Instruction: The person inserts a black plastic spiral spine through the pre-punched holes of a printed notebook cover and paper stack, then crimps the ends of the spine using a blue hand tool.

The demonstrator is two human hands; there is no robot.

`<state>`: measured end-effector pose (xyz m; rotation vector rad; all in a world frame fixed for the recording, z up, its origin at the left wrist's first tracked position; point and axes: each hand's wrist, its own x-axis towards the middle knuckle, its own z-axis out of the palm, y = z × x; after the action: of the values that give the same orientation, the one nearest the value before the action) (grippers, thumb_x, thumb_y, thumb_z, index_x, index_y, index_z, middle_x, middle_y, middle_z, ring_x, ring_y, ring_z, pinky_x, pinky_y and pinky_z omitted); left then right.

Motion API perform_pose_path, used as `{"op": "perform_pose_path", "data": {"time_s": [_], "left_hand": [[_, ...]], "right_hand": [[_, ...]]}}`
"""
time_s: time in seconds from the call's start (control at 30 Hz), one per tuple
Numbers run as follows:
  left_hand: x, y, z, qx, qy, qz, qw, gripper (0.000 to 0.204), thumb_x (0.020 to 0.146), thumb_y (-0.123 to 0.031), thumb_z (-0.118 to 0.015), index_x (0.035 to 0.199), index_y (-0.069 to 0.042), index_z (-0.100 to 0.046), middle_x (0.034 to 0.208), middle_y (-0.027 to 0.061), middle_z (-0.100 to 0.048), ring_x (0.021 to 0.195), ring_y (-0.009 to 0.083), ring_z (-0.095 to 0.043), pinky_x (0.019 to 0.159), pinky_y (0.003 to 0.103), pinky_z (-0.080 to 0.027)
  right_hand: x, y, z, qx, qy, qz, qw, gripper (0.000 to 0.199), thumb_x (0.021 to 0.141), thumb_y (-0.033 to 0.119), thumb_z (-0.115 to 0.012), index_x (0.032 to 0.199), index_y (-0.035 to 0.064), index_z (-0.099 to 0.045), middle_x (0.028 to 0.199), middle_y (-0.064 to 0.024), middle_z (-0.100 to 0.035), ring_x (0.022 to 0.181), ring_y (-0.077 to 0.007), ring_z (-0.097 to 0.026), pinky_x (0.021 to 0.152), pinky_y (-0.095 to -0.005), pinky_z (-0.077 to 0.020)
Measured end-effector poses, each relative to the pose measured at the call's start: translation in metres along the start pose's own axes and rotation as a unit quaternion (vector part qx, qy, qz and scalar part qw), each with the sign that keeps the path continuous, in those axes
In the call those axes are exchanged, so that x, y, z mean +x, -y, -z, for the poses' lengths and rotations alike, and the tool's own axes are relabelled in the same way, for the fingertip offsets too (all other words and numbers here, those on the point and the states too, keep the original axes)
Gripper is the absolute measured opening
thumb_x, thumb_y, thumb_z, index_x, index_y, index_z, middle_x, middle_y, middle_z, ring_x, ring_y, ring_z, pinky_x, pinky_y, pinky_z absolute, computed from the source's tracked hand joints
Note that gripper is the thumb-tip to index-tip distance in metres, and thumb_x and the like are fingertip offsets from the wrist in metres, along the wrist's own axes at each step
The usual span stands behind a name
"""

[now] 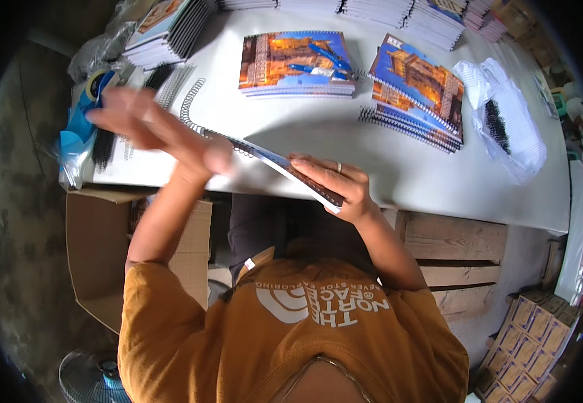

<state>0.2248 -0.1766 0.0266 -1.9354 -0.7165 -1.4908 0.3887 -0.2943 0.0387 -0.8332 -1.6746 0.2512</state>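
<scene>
My right hand [342, 187] grips a thin notebook [284, 168], its fingers over the dark cover along a row of punched holes. The notebook is tilted and seen nearly edge-on, above the table's front edge. From its left end a dark wire spiral coil [187, 104] runs out and curves away over the table. My left hand [163, 131] is at that end of the notebook, blurred by motion, with its fingers stretched out and its thumb beside the coil. Whether the left palm touches the coil I cannot tell.
Beyond my hands, two stacks of picture-covered notebooks [295, 64] [415, 87] lie on the white table [331, 127], blue pens [321, 64] on one. Loose coils [103, 148] and a blue tape dispenser [83, 121] are left, a white bag with black coils [516, 127] right. Below is an open carton [103, 248].
</scene>
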Motion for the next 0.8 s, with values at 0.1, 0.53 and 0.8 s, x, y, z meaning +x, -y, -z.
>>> {"op": "perform_pose_path", "data": {"time_s": [0.1,0.53,0.8], "left_hand": [[0.018,0.010,0.013,-0.176,0.118,-0.013,0.977,0.103,0.077,-0.077,-0.024,0.139,0.004,-0.012,0.143,0.0315,-0.005,0.134,0.0426,-0.001,0.104,0.056,0.008],[0.030,-0.006,0.038,-0.213,0.116,-0.170,0.955,0.109,0.072,-0.082,-0.026,0.141,0.000,-0.009,0.145,0.0260,0.002,0.135,0.0383,0.006,0.104,0.056,0.009],[0.000,-0.006,0.033,-0.314,0.161,-0.228,0.907,0.116,0.070,-0.081,-0.032,0.137,0.010,-0.005,0.141,0.0335,-0.002,0.133,0.0440,0.001,0.104,0.058,0.005]], "right_hand": [[0.002,0.000,0.000,-0.029,-0.017,0.010,0.999,0.037,0.072,-0.002,-0.065,0.109,0.0014,-0.061,0.102,-0.0144,-0.064,0.089,-0.0253,-0.065,0.075,-0.0312,-0.0527],[0.002,0.005,-0.001,-0.020,-0.032,-0.031,0.999,0.029,0.073,-0.007,-0.059,0.102,-0.0020,-0.064,0.099,-0.0138,-0.066,0.087,-0.0256,-0.065,0.074,-0.0315,-0.0530],[0.002,-0.001,-0.005,-0.017,-0.034,-0.025,0.999,0.043,0.070,-0.003,-0.063,0.112,0.0023,-0.059,0.103,-0.0126,-0.064,0.087,-0.0254,-0.065,0.074,-0.0326,-0.0525]]}}
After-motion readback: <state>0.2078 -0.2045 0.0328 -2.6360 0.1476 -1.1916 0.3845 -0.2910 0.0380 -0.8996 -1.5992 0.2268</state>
